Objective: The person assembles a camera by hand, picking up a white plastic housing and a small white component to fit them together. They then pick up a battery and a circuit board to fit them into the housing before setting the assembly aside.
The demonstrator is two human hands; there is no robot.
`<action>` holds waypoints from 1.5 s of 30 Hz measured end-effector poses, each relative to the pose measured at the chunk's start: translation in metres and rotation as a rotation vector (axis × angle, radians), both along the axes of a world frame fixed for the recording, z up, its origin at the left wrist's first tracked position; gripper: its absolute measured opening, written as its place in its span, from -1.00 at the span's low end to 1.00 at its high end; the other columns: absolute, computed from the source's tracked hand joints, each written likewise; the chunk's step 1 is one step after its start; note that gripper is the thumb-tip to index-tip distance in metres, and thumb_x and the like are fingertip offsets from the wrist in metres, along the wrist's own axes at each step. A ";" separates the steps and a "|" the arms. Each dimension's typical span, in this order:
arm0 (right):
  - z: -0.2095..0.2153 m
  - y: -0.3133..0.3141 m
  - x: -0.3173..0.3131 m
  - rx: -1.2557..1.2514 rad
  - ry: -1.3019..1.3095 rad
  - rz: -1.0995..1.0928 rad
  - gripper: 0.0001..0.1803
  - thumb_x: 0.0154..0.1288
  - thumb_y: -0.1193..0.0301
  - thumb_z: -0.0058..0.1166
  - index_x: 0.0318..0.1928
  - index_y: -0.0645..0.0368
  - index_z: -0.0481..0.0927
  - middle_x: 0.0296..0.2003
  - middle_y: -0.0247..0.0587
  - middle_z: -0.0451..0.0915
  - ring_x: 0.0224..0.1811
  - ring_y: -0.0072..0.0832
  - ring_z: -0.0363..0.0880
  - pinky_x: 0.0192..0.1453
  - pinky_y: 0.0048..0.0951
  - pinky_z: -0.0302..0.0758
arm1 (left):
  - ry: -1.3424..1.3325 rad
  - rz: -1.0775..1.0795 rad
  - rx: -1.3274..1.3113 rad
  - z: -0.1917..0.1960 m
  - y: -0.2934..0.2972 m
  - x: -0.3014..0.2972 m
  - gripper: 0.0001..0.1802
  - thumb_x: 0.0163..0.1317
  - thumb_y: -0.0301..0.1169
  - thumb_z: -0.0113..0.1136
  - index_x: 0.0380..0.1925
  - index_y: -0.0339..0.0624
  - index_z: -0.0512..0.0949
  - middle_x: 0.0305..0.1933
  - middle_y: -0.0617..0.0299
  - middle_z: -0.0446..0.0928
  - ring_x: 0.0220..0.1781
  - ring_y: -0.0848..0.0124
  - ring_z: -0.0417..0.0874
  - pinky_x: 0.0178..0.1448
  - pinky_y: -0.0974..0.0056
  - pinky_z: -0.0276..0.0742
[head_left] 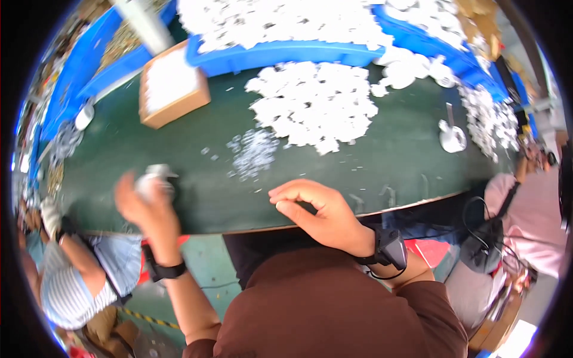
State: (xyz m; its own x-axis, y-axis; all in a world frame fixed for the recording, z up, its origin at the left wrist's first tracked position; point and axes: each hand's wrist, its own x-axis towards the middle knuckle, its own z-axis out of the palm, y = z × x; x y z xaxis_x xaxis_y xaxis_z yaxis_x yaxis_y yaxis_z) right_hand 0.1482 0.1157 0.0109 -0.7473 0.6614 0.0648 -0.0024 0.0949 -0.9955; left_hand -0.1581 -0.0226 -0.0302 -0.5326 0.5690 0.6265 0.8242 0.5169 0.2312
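Note:
My left hand (146, 206) is smeared by motion above the left part of the green table. A rounded white part (146, 186), also blurred, shows just behind its fingers; I cannot tell whether the hand grips it. Over the table's near edge, my right hand (325, 215) has its fingers curled, the thumb tip close to the fingertips. Anything pinched there is too small to make out. Beyond the hands lie a scattered patch of small pale grey pieces (253, 154) and a large heap of white plastic parts (313, 104).
A cardboard box (179, 110) with white contents stands at the back left. Blue bins (286, 55) line the far side. A white tape-roll-like part (452, 140) sits at the right. People sit on both sides: a striped sleeve (80, 289) left, a pink sleeve (528, 221) right.

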 end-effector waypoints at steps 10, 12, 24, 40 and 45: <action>-0.005 0.178 0.213 1.198 -1.082 -1.323 -0.37 0.29 0.15 0.36 0.29 0.15 0.53 0.07 0.01 0.62 0.29 -0.13 0.45 0.38 -0.03 0.33 | -0.585 -0.311 0.287 0.014 0.007 0.039 -0.45 0.44 -0.49 0.17 0.41 -0.19 0.34 0.56 0.00 0.09 0.52 0.13 0.29 0.41 0.05 0.46; -0.016 0.198 0.264 0.856 -0.997 -1.139 -0.28 0.29 0.09 0.37 0.34 0.21 0.50 0.12 0.08 0.59 0.27 -0.10 0.49 0.40 -0.13 0.36 | -0.665 -0.390 0.243 0.026 0.015 0.067 -0.50 0.39 -0.53 0.19 0.33 -0.18 0.43 0.51 -0.01 0.18 0.49 0.13 0.34 0.41 0.09 0.46; 0.018 0.026 0.051 -0.187 0.001 -0.177 -0.40 0.27 0.65 0.31 0.30 0.27 0.42 0.13 -0.23 0.52 0.24 -0.44 0.50 0.26 -0.41 0.53 | -1.009 -0.900 -0.054 0.046 0.012 0.156 -0.49 0.39 -0.52 0.16 0.33 -0.33 0.41 0.36 -0.10 0.42 0.36 0.05 0.45 0.41 0.13 0.37; 0.003 0.059 0.027 0.842 -0.400 -0.361 -0.75 0.32 0.62 0.18 0.00 0.18 0.65 -0.01 -0.13 0.61 -0.11 -0.24 0.61 -0.02 -0.32 0.55 | -0.648 -0.678 -0.043 0.027 0.010 0.162 -0.45 0.31 -0.51 0.26 0.25 -0.33 0.31 0.34 -0.21 0.27 0.32 -0.04 0.34 0.38 0.00 0.32; -0.007 0.067 0.029 0.964 -0.480 -0.232 -0.69 0.27 0.61 0.20 0.03 0.17 0.65 0.05 -0.12 0.60 0.06 -0.10 0.58 0.13 -0.24 0.54 | -0.575 -0.673 -0.033 0.034 0.022 0.160 -0.59 0.19 -0.52 0.28 0.04 -0.32 0.45 0.12 -0.13 0.45 0.13 -0.01 0.47 0.17 0.04 0.45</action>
